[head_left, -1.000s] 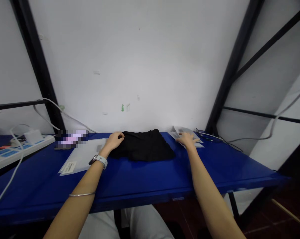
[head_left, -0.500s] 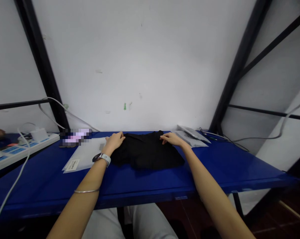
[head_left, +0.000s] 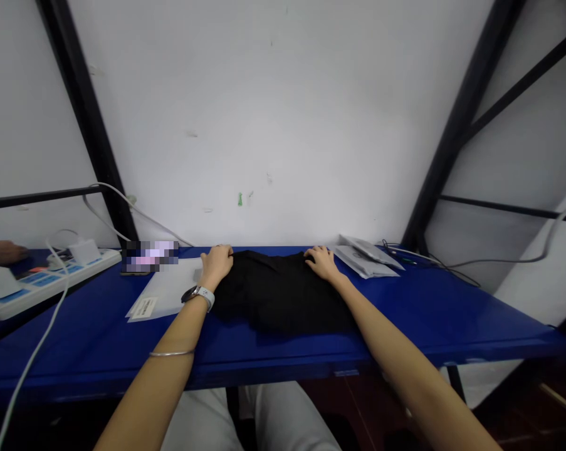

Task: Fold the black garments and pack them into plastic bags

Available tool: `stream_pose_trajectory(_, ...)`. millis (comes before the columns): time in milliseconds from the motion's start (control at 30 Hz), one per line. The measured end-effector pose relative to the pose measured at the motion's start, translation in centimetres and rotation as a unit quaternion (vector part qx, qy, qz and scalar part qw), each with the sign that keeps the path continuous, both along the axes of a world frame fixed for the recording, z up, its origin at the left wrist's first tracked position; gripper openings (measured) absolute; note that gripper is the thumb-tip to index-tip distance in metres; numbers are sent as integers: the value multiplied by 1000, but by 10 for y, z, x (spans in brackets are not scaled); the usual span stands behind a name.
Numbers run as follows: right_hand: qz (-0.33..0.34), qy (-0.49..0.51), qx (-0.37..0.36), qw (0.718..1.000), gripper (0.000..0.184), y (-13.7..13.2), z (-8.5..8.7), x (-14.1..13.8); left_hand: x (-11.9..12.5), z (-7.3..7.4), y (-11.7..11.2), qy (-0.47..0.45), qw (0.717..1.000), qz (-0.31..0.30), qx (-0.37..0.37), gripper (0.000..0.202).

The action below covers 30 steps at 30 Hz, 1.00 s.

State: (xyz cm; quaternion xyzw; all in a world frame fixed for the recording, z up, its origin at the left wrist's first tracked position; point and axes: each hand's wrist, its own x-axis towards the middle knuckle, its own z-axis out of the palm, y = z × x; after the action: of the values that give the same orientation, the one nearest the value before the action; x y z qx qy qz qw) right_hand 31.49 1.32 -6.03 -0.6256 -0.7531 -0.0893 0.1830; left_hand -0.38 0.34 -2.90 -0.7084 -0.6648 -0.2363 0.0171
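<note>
White painted wall (head_left: 283, 113) behind a glossy blue metal table (head_left: 433, 313), black steel frame uprights (head_left: 461, 119) on both sides. Black fabric garment (head_left: 280, 294) lying flat on the table, centred against the far edge, slightly rumpled (exact garment type hard to tell from this view). Left hand (head_left: 215, 264) at the garment's far left corner, fingers curled over the cloth. Right hand (head_left: 323, 263) at the far right corner, fingers spread on top. Hands well apart, garment between them; both touching the cloth, pinch or plain contact not readable from here. Round-faced watch on a pale strap (head_left: 199, 296) on the left wrist, thin metal bangle (head_left: 172, 354) further up the forearm.

Beside the left hand: translucent plastic sheet (head_left: 165, 291) with a small white label (head_left: 142, 307), touching the garment's left side. Pixelated object (head_left: 150, 257) just behind it, too blurred to identify. Beside the right hand: two flat grey packets (head_left: 365, 260), dark cables (head_left: 428, 260) behind them. Far left: white power strip (head_left: 42, 282) with a white plug adapter (head_left: 84, 252), and another person's hand (head_left: 0, 252) at the frame edge. White cable (head_left: 38, 351) hanging over the table's left side. White trousers (head_left: 249, 419) below the table edge.
</note>
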Motion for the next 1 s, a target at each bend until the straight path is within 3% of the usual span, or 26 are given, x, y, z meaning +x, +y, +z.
stream_pose_trajectory(100,1,25,34,999,16,0,10,-1,-4,5,6,-62,998,0,3,18)
stream_pose_trajectory(233,58,121,54,989,15,-13,46,11,-18,20,6,-246,969,-33,-5,16)
stream_pose_trajectory(333,184,220,-46,957,15,-39,78,30,-36,37,-10,-386,911,-137,-55,24)
stream_pose_trajectory(400,226,271,-146,924,24,-59,93,42,-50,47,-25,-410,875,-230,-120,33)
stream_pose_trajectory(467,246,297,-209,899,32,-75,101,48,-61,53,-38,-402,853,-293,-157,35)
stream_pose_trajectory(533,252,314,-212,890,38,-84,105,49,-67,55,-45,-393,850,-309,-166,36)
stream_pose_trajectory(633,234,333,-180,896,47,-85,104,43,-66,52,-44,-337,876,-287,-191,37)
stream_pose_trajectory(700,225,326,-196,897,45,-80,101,36,-60,49,-38,-260,896,-277,-232,37)
stream_pose_trajectory(867,220,187,-322,902,31,-58,83,23,-44,40,-26,-86,910,-268,-306,31)
stream_pose_trajectory(1000,168,73,-369,911,28,-45,71,22,-39,36,-23,-82,921,-261,-279,22)
